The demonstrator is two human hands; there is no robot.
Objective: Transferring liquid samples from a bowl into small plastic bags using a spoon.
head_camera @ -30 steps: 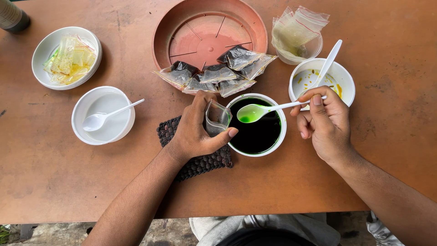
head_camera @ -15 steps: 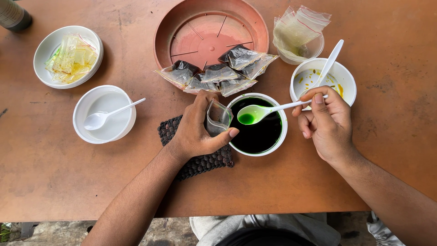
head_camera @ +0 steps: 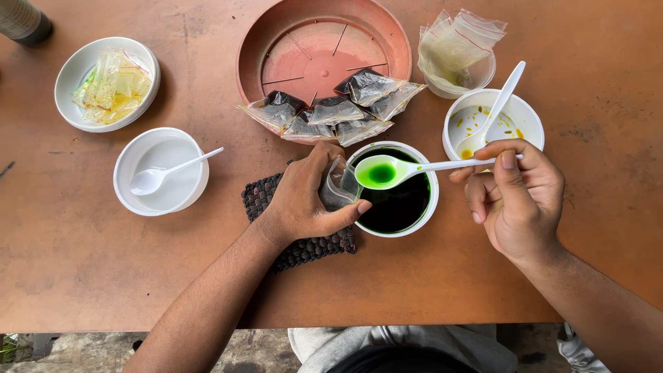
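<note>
Still unchanged: left hand (head_camera: 298,200) on bag (head_camera: 340,185), green spoon (head_camera: 387,170) level.

From my feed, a worktop (head_camera: 83,276) fills nearly the whole view: a flat board of reddish-brown, matt and scuffed, with dark smudges near its right side and a short dark mark at its left edge. Its near edge runs straight across the lower part of the picture. Below that edge I see a strip of rough grey ground (head_camera: 76,352), like concrete, with a bit of green at the far left corner. Light is soft and even, daylight-like, throwing only faint shadows.
</note>
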